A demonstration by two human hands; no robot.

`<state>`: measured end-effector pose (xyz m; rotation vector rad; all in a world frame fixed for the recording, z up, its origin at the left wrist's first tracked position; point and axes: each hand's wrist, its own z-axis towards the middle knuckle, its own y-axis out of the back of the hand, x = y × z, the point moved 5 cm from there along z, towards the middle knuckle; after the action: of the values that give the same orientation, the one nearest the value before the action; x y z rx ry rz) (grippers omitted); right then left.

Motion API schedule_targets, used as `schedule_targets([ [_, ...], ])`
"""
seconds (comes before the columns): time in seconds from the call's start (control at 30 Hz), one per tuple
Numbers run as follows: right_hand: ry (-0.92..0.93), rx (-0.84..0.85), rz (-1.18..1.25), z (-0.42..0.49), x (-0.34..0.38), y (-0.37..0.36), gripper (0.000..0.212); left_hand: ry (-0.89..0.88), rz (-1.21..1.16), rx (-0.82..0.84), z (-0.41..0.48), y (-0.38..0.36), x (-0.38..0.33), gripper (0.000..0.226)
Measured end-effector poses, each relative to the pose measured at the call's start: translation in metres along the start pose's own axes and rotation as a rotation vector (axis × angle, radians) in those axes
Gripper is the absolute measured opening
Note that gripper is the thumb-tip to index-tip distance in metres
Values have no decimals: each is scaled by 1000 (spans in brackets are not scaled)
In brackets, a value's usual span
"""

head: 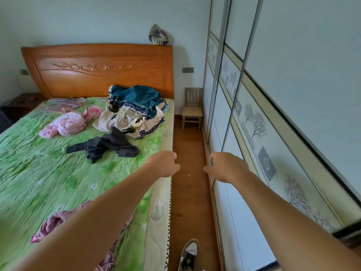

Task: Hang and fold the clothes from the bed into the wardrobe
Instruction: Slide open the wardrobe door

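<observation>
Bedroom with pale walls, seen over a person's own outstretched bare arms. Left of a strip of wooden floor stood a bed with a crumpled green sheet and an orange wooden headboard. Clothes lay on it: a blue and cream pile near the headboard, a pink garment beside that, a dark grey garment closer, and a purple patterned garment partly hidden by the left forearm. A wardrobe with sliding doors ran along the right. The left hand hung over the bed's edge and the right hand was in front of the wardrobe doors. Both had fingers curled inward, holding nothing. A small wooden chair stood in the far corner.
</observation>
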<state>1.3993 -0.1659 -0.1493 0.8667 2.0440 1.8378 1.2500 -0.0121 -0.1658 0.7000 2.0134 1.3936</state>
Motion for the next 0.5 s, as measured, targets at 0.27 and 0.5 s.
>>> schedule_targets([
  [0.27, -63, -16, 34, 146, -16, -1, 43, -70, 25, 29, 173, 21, 2, 49],
  [0.5, -139, 7, 61, 251, -31, 25, 39, -159, 70, 69, 305, 64, 2, 47],
])
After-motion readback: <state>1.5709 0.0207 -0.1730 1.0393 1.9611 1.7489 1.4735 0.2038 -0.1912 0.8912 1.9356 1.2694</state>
